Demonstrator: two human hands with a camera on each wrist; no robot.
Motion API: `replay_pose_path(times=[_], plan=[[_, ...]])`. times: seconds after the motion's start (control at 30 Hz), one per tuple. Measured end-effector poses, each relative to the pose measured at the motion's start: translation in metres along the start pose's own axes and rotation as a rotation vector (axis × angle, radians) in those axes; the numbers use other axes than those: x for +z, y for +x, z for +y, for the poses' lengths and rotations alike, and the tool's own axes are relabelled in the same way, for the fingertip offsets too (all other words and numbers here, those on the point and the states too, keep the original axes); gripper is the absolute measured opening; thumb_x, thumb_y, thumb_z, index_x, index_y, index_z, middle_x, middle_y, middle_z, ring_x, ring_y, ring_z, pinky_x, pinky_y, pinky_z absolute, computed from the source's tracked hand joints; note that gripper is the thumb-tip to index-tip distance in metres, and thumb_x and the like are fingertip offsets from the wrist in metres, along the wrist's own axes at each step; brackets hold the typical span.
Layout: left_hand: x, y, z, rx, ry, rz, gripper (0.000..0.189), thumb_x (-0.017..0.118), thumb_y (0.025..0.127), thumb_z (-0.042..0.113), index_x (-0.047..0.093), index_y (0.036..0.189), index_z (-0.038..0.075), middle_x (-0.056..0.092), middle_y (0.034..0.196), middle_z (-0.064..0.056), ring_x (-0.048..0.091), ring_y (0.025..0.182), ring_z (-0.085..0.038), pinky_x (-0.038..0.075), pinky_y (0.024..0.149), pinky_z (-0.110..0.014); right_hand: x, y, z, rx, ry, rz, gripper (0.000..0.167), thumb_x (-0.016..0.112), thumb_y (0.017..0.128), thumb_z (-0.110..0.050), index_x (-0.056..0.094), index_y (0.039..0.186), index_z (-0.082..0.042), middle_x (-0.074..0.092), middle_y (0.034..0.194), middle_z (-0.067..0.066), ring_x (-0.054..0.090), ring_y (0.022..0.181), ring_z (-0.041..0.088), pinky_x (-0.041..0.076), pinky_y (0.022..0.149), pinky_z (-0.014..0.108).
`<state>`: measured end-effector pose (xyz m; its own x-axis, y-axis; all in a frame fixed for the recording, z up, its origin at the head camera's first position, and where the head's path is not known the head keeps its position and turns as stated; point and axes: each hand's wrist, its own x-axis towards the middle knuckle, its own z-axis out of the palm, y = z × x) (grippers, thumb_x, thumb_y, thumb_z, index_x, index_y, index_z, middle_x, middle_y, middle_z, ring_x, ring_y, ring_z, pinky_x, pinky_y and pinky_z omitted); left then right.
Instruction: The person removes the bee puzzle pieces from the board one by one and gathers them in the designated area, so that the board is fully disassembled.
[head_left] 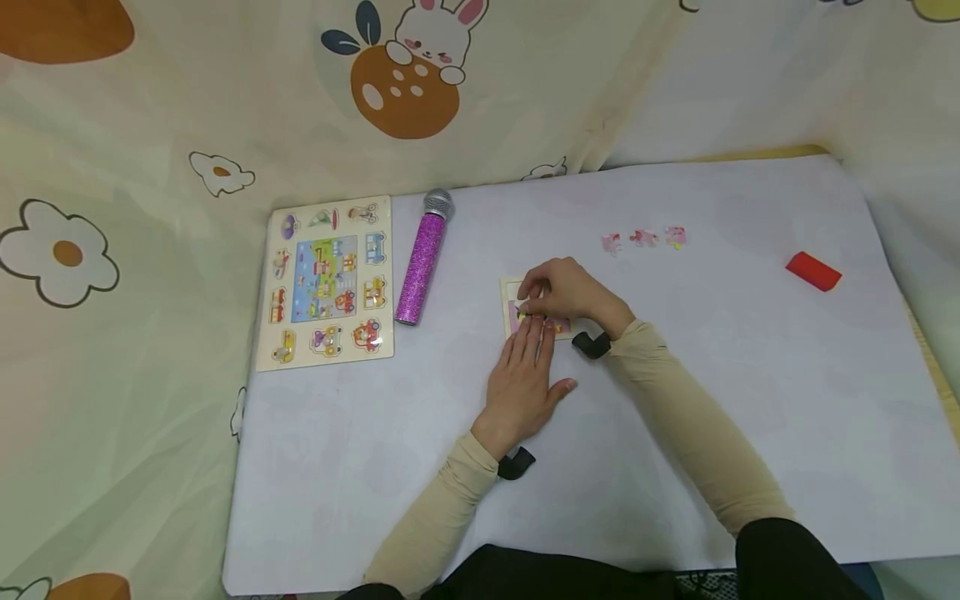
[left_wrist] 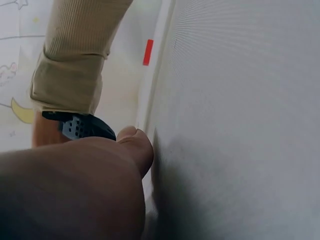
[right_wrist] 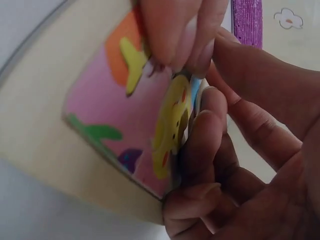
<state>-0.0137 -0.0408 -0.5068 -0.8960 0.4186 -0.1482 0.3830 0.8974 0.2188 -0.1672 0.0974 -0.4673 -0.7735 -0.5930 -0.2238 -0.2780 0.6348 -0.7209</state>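
Note:
A small cream-framed jigsaw puzzle (head_left: pixel 506 293) lies on the white table under both hands. My left hand (head_left: pixel 522 385) reaches in from below, its straight fingers resting on the puzzle's lower part. Above it, my right hand (head_left: pixel 572 292) bends over the puzzle, thumb and fingertips pinching a puzzle piece at its left side. The right wrist view shows a pink picture (right_wrist: pixel 100 107) with a yellow animal face (right_wrist: pixel 172 125); the right fingers (right_wrist: pixel 202 135) curl at its edge, partly hiding the piece. Left fingertips (right_wrist: pixel 172 35) press down at the top of that view.
Three loose pink puzzle pieces (head_left: pixel 643 238) lie in a row behind the right hand. A purple glitter microphone (head_left: pixel 422 267) and a vehicle picture board (head_left: pixel 327 342) are at the left. Far right lies a red block (head_left: pixel 813 272). A patterned curtain (head_left: pixel 247 100) hangs behind the table.

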Motion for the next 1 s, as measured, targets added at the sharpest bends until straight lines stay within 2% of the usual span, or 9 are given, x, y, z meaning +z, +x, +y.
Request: replay_pose_path(times=[0.43, 0.67, 1.0], plan=[[0.0024, 0.0014, 0.001, -0.002, 0.083, 0.009, 0.087, 0.041, 0.109, 0.062, 0.02, 0.169, 0.004, 0.017, 0.178, -0.016, 0.015, 0.166, -0.03, 0.016, 0.134, -0.042, -0.0001, -0.0002, -0.005, 0.025, -0.027, -0.023, 0.017, 0.085, 0.091, -0.019, 0.077, 0.101, -0.007, 0.077, 0.093, 0.008, 0.066, 0.083, 0.022, 0.049, 0.077, 0.035], [0.002, 0.0001, 0.0015, -0.001, 0.089, 0.011, 0.087, 0.042, 0.108, 0.063, 0.02, 0.169, 0.004, 0.016, 0.178, -0.016, 0.015, 0.166, -0.03, 0.017, 0.134, -0.042, 0.001, -0.0003, -0.0064, 0.052, -0.038, -0.029, 0.017, 0.084, 0.092, -0.017, 0.073, 0.102, -0.008, 0.076, 0.098, 0.008, 0.066, 0.087, 0.023, 0.05, 0.083, 0.039], [0.0006, 0.0014, 0.0025, -0.002, 0.085, 0.02, 0.087, 0.042, 0.108, 0.064, 0.023, 0.169, 0.005, 0.018, 0.178, -0.016, 0.018, 0.165, -0.031, 0.018, 0.134, -0.043, 0.0013, -0.0011, -0.0004, 0.022, 0.016, 0.002, 0.016, 0.083, 0.092, -0.011, 0.07, 0.099, -0.007, 0.076, 0.094, 0.01, 0.069, 0.089, 0.023, 0.052, 0.086, 0.04]])
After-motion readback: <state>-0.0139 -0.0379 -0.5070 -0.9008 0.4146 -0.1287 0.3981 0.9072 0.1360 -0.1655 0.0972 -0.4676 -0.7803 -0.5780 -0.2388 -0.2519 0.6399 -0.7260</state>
